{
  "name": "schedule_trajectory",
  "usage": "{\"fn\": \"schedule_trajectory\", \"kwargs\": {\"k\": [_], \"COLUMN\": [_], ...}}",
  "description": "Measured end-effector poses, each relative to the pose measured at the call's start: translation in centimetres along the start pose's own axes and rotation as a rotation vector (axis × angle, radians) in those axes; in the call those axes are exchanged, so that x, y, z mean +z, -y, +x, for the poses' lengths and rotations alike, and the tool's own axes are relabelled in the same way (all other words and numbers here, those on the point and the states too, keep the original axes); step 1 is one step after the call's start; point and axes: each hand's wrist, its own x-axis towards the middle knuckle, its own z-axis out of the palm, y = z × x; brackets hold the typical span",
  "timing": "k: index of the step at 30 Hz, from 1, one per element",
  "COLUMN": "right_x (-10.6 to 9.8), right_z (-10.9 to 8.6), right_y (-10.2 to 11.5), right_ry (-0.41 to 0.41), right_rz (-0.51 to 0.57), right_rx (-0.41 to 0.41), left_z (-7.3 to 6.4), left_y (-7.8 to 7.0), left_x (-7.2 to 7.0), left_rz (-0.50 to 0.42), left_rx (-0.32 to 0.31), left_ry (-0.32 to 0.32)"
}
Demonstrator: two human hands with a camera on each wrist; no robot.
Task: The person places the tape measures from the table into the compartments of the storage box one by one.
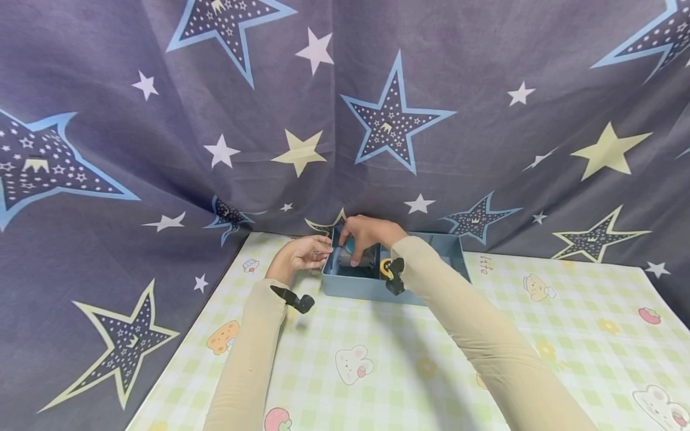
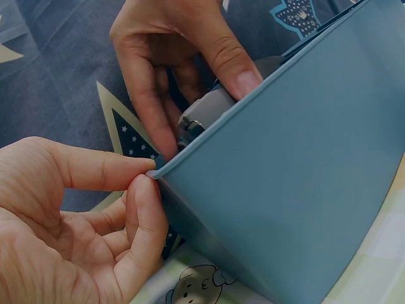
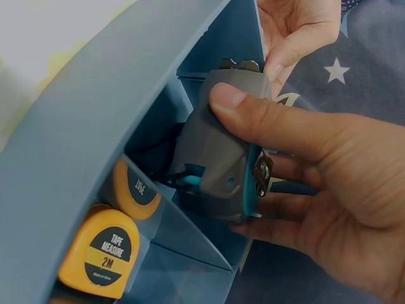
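Note:
In the right wrist view my right hand (image 3: 329, 158) grips a grey-and-teal tape measure (image 3: 221, 145), thumb on its grey face and fingers on the teal side. Metal tabs show at one end and a dark strap at the other. It is inside the left compartment of a blue divided box (image 1: 372, 288). With thumb and forefinger, my left hand (image 2: 82, 215) pinches the box's corner rim; its other fingers are curled. Two yellow tape measures (image 3: 101, 253) lie in the neighbouring compartment, one marked 2M.
The box stands at the back of a table with a green checked cloth (image 1: 377, 335), close to a dark star-patterned curtain (image 1: 377, 191). Thin dividers (image 3: 190, 218) part its compartments. Black wrist mounts (image 1: 293, 299) sit on both sleeves.

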Motion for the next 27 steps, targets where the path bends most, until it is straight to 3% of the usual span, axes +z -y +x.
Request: {"fn": "schedule_trajectory", "kwargs": {"k": [27], "right_x": [0.30], "right_z": [-0.09], "right_y": [-0.72], "right_ry": [0.050], "right_rz": [-0.008], "right_rx": [0.048], "left_z": [0.08], "left_y": [-0.15], "left_x": [0.10], "left_rz": [-0.009], "left_rx": [-0.012], "left_ry": [-0.009]}}
